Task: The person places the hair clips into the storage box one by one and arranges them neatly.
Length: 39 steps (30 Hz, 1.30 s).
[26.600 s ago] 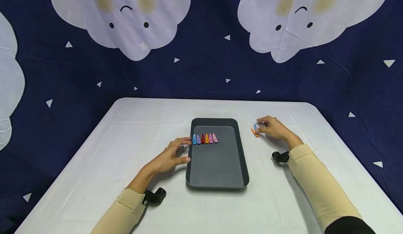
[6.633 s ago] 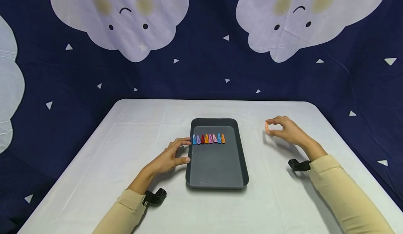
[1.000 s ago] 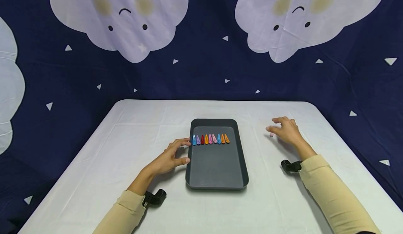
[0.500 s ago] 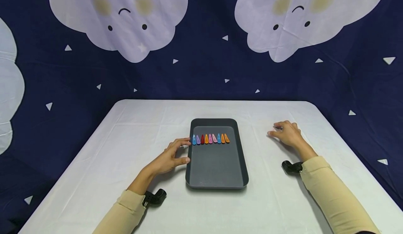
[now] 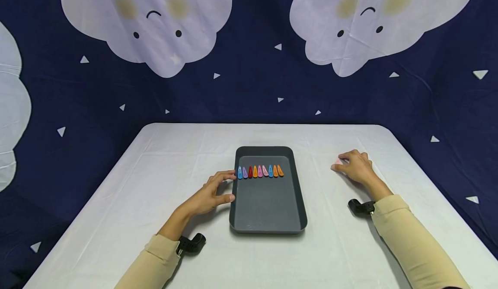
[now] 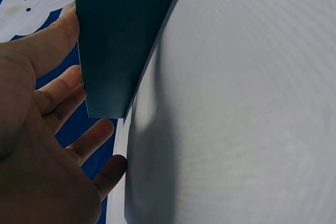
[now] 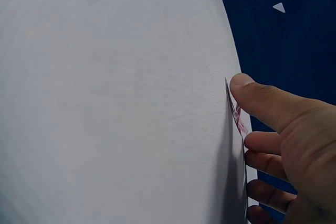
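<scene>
A dark grey tray [image 5: 268, 207] lies on the white table. Several snap hair clips stand in a row across its upper part, from a blue clip [image 5: 240, 172] through purple, a red clip [image 5: 250, 172], orange and pinks to an orange clip [image 5: 280, 170] at the right end. My left hand [image 5: 208, 194] rests at the tray's left side, fingers and thumb touching the rim; the left wrist view shows them against the outer wall [image 6: 121, 40]. To the right of the tray, my right hand [image 5: 355, 166] pinches a pale pink hair clip [image 5: 338, 161] between thumb and forefinger, low over the cloth.
The white cloth-covered table [image 5: 186, 150] has rounded far corners. Behind it hangs a dark blue curtain [image 5: 256, 94] with clouds and small triangles. Each wrist wears a black camera, such as the left wrist camera [image 5: 192, 242].
Compared with the oldest frame, a blue and two orange clips have joined the row's right end. In the last second, my right hand has lowered and closed on the pale pink clip.
</scene>
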Tool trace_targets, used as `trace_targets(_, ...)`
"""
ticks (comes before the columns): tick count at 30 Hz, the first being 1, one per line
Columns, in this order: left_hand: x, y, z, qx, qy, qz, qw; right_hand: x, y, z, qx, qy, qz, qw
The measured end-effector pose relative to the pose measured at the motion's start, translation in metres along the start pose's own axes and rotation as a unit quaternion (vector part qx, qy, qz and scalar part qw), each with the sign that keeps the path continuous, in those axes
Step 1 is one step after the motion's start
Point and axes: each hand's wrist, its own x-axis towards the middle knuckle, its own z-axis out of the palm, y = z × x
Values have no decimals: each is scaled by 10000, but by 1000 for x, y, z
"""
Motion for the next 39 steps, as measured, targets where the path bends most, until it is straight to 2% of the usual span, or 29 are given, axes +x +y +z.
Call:
trace_targets(21,0,-1,1,-59,42,49,10000,-1,4,3,-137,245,-258,9993)
trace_targets(29,0,-2,2,-53,65,8,10000,-1,5,3,50,433,-399,9983)
trace_targets(34,1,-2,2,-50,63,-7,10000,1,-2,0,217,440,-544,9973)
trace_targets(39,0,-2,1,-45,30,-8,10000,1,-20,-7,428,407,-669,9960)
